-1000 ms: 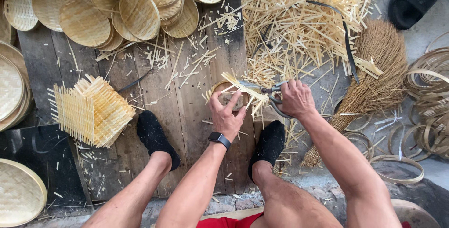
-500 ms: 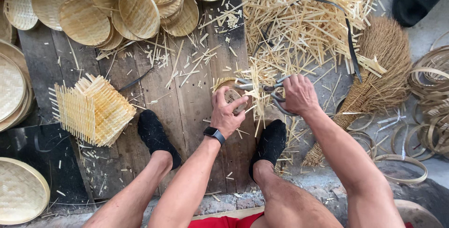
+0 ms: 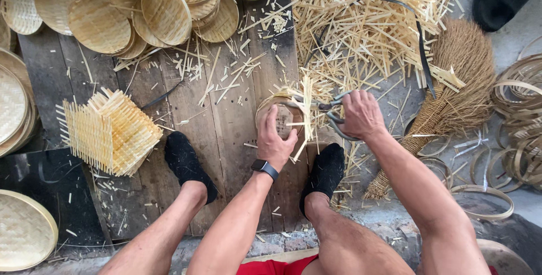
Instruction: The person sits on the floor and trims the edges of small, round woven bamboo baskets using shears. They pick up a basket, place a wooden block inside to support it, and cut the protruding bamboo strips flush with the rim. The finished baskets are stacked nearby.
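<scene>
- Woven bamboo piece (image 3: 280, 118), small and round with loose strip ends sticking out along its right edge, sits over the wooden planks (image 3: 226, 134) between the person's two feet and just above them.
- Wooden planks: dark, weathered boards running top to bottom of the view, strewn with short bamboo offcuts.
- Heap of cut bamboo strips (image 3: 361, 21): large, pale, spread across the upper right, reaching down to the piece being worked.
- Round woven trays (image 3: 152, 9): overlapping stack along the top left; more lie at the left edge and the lower left corner.
- Straw broom (image 3: 457, 83): lies to the right of the hands, its handle slanting down towards the right foot.
- Square woven mat (image 3: 110, 131) with untrimmed ends: rests on the planks to the left of the left foot, well apart from the hands.
- Bamboo hoops (image 3: 519, 94): piled at the right edge on the grey ground.
- Left hand (image 3: 276, 142): fingers curled around the near rim of the woven piece, gripping it; a dark watch sits on the wrist.
- Right hand (image 3: 361, 114): fingers closed through the handles of the scissors (image 3: 330, 108).
- Scissors: blades point left into the protruding strip ends; how far the blades are parted cannot be told.
</scene>
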